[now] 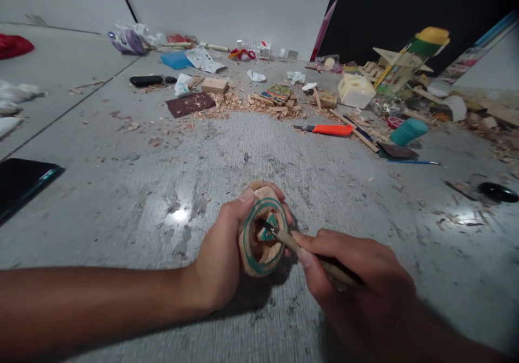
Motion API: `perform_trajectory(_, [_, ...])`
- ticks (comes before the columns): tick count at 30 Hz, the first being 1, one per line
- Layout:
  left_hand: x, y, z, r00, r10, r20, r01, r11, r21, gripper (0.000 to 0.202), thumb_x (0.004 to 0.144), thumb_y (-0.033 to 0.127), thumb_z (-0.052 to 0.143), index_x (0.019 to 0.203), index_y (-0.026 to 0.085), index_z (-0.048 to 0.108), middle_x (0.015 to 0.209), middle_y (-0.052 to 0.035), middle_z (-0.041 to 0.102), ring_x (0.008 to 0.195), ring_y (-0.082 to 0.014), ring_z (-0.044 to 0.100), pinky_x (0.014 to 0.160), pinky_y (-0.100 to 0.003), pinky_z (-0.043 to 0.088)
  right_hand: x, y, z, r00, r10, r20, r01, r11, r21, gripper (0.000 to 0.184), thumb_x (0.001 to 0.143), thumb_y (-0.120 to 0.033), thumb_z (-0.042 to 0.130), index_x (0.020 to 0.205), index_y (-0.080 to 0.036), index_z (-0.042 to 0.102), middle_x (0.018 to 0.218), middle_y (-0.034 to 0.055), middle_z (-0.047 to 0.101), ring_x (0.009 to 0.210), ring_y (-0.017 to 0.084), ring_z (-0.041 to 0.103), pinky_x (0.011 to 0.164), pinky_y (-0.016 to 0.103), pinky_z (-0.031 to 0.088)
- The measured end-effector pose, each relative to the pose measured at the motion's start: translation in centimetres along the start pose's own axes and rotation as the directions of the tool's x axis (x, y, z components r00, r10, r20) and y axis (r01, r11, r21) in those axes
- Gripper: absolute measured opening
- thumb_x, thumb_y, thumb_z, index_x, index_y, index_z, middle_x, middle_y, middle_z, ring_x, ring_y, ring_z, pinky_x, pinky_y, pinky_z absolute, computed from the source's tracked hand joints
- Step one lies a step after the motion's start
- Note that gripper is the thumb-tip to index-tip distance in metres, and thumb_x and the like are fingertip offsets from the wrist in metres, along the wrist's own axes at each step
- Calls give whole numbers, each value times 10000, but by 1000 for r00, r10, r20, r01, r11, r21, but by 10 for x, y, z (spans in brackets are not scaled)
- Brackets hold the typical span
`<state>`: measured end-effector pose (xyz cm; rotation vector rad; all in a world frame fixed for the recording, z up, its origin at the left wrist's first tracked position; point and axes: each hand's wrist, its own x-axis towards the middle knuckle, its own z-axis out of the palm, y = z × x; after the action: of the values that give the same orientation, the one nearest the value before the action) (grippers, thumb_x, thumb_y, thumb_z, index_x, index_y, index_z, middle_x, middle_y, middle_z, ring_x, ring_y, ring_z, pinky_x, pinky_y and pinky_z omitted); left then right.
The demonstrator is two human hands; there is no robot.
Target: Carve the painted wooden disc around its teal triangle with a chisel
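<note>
My left hand [225, 244] is wrapped round a rounded piece of pale wood [248, 233], its thumb on the upper rim and fingers along the far side. The wood's face has green rings, a rough brown hollow and a green raised shape in the middle. My right hand [357, 276] grips a wooden-handled tool [288, 240] with a light metal band and a short dark tip. That tip touches the brown hollow beside the green shape. Whether it is a blade or bristles I cannot tell.
Wood shavings [243, 103] litter the grey floor ahead, around an orange utility knife [332, 130], brown sandpaper [190, 104] and a small wood block [214, 86]. A teal jar [409, 131] and a blue thin brush [417, 162] lie right. A dark phone-like slab [26, 185] lies left.
</note>
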<state>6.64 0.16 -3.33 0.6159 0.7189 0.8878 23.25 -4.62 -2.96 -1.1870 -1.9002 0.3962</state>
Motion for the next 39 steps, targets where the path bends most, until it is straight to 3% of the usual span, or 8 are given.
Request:
perform_trajectory(7, [3, -3, -4, 999, 42, -34, -41, 998, 36, 513, 858, 511, 582, 1250, 181, 557, 992, -108, 759, 784, -281, 742, 629, -345, 595, -7, 5, 6, 995, 45, -87, -44, 999, 11, 174, 924, -101, 635, 853, -221, 739, 768, -43, 789, 618, 102, 724, 605, 203, 572])
perform_trajectory(14, [9, -6, -7, 997, 40, -65, -34, 995, 92, 516, 889, 485, 482, 1300, 180, 548, 969, -110, 757, 767, -291, 743, 579, -340, 590, -9, 9, 10, 988, 119, -96, -112, 991, 74, 140, 923, -137, 667, 890, -227, 771, 695, -66, 742, 539, 76, 641, 548, 171, 515])
perform_trajectory(22, [10, -6, -10, 998, 53, -34, -48, 992, 121, 455, 939, 478, 443, 1273, 182, 533, 979, -105, 750, 726, -273, 732, 563, -341, 584, -1, 11, 0, 956, 285, 77, -294, 942, 162, 146, 946, -235, 651, 881, -253, 780, 690, -58, 745, 522, 79, 613, 486, 165, 451])
perform_trajectory(26, [13, 2, -7, 997, 51, 56, -59, 986, 156, 448, 920, 541, 517, 1198, 189, 524, 980, -99, 746, 700, -255, 726, 568, -334, 578, 8, 12, -15, 958, 259, 123, -273, 955, 115, 131, 920, -218, 648, 859, -248, 760, 601, -73, 678, 432, 64, 508, 401, 175, 349])
perform_trajectory(29, [16, 12, -8, 998, 33, 56, -45, 971, 234, 430, 905, 585, 555, 1111, 211, 503, 931, -69, 736, 647, -231, 714, 551, -309, 551, 18, 11, -35, 963, 231, 136, -236, 972, 18, 129, 921, -235, 662, 856, -274, 766, 582, -81, 663, 437, 69, 524, 399, 187, 345])
perform_trajectory(32, [21, 25, -13, 991, -104, 85, 68, 934, 350, 426, 845, 579, 612, 1037, 216, 500, 845, -35, 703, 637, -234, 713, 583, -321, 554, 27, 14, -59, 970, 178, 166, -167, 983, -77, 135, 937, -309, 667, 863, -298, 780, 655, -62, 721, 511, 99, 621, 440, 208, 410])
perform_trajectory(35, [25, 39, -16, 942, -278, 186, 162, 866, 474, 387, 666, 350, 697, 997, 206, 556, 842, -27, 701, 720, -229, 707, 622, -299, 548, 32, 22, -78, 983, 120, 136, -102, 985, -137, 107, 943, -334, 678, 923, -308, 780, 761, -45, 769, 568, 117, 656, 471, 226, 439])
perform_trajectory(39, [27, 56, -16, 899, -353, 259, 23, 628, 778, 252, 707, 236, 679, 949, 189, 623, 958, -29, 728, 839, -192, 683, 658, -239, 504, 32, 35, -86, 996, 93, 10, -91, 987, -136, 77, 938, -313, 698, 976, -308, 765, 756, -43, 723, 581, 110, 600, 517, 236, 442])
